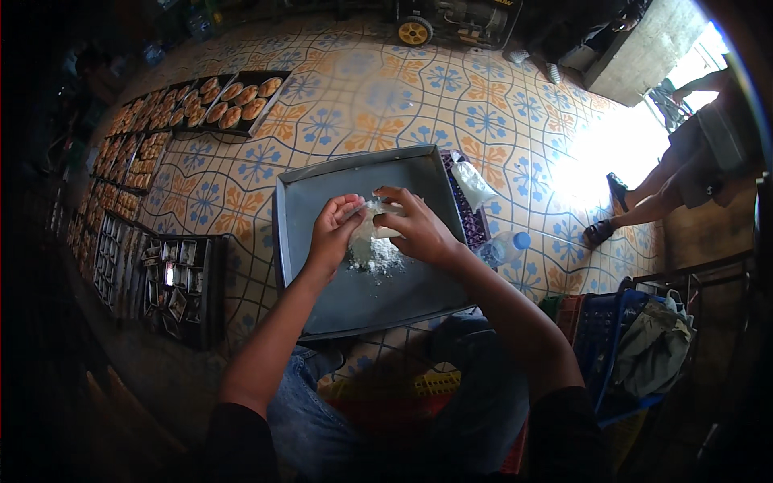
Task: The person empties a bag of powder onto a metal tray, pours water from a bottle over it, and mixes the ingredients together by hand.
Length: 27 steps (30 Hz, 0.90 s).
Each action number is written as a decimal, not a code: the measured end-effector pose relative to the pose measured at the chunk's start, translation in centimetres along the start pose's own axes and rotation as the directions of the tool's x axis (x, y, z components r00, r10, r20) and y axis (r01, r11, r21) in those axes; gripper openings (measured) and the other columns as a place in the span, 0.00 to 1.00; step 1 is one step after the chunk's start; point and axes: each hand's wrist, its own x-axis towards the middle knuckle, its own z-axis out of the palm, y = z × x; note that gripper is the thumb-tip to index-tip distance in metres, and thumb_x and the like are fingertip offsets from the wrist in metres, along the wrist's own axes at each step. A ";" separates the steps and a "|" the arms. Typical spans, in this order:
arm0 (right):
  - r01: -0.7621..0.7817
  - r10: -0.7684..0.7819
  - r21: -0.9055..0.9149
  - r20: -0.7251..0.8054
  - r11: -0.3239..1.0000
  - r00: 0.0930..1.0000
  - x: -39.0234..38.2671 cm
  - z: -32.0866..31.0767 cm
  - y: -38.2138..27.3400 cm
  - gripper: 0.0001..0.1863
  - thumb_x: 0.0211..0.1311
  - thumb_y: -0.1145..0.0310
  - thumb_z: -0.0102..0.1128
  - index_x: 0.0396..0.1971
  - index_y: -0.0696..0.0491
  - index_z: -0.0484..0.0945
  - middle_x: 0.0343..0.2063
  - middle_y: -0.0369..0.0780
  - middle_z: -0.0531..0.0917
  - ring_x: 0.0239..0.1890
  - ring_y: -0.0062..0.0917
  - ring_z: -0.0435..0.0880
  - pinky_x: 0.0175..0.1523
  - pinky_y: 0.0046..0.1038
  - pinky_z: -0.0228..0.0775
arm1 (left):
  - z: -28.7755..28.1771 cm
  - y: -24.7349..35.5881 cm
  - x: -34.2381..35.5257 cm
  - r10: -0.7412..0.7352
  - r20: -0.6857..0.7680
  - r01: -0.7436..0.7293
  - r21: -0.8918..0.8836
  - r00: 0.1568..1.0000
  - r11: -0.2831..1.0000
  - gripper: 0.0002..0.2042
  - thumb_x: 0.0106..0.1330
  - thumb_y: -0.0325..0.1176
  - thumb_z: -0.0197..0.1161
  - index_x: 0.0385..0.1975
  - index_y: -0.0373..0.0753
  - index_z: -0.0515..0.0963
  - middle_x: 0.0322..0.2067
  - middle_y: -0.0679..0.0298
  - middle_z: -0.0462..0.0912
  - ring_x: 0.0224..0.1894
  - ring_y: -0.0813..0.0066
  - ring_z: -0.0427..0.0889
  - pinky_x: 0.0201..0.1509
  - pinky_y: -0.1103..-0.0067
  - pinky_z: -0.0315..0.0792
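Between my two hands, over a large grey metal tray (346,310), is a small clear plastic bag (369,219). My left hand (329,231) pinches one side of its upper edge. My right hand (420,229) grips the other side with curled fingers. A heap of white powder (375,256) lies on the tray right under the bag, with loose specks around it. Part of the bag is hidden behind my fingers. The tray sits in front of my knees, on a purple crate (477,228) that shows along its right side.
Beside the tray are another plastic bag (473,187) and a clear bottle (501,249) with a blue cap. Trays of baked pastries (244,103) stand on the tiled floor at left, above small metal moulds (175,278). A person's legs (656,197) and a blue crate (600,342) are at right.
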 end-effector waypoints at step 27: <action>-0.293 0.297 -0.168 -0.005 0.941 0.955 -3.9 -4.6 -2.5 0.33 0.44 0.67 0.72 0.56 0.48 0.78 0.59 0.46 0.74 0.61 0.45 0.76 0.61 0.46 0.72 | 6.6 0.3 -1.9 0.181 0.294 -0.153 -0.115 0.939 0.982 0.38 0.63 0.27 0.71 0.71 0.37 0.57 0.68 0.49 0.65 0.60 0.65 0.79 0.61 0.75 0.75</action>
